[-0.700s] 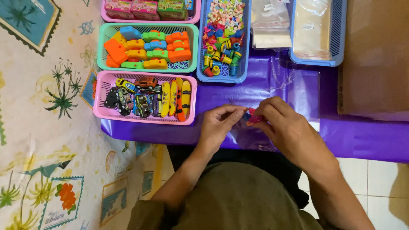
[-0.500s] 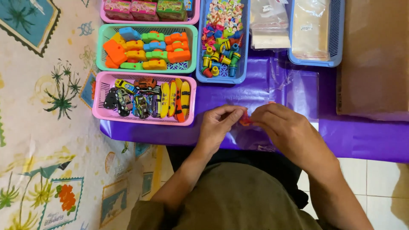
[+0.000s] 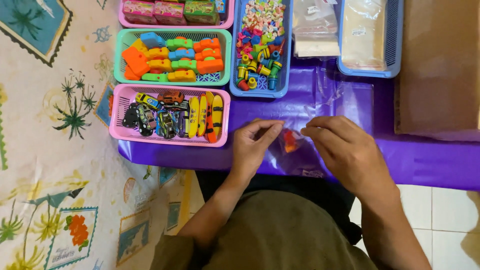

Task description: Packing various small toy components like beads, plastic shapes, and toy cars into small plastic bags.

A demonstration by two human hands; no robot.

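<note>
A small clear plastic bag (image 3: pixel 295 150) lies on the purple sheet (image 3: pixel 430 160) between my hands, with a small orange-red toy (image 3: pixel 290 140) inside it. My left hand (image 3: pixel 254 150) pinches the bag's left top edge with thumb and fingers. My right hand (image 3: pixel 345 150) pinches the bag's right top edge. The two hands are a little apart, with the bag stretched between them.
A pink basket (image 3: pixel 121 107) of toy cars and small skateboards sits left of my hands. Behind it are a green basket (image 3: pixel 119 60) of coloured toy pieces and a blue basket (image 3: pixel 234 65) of small bits. A blue basket (image 3: pixel 395 45) of clear bags and a brown cardboard (image 3: pixel 440 65) lie at the right.
My hands have drawn apart, pulling the bag's top sideways. Earlier the fingers of both hands met over the small toy.
</note>
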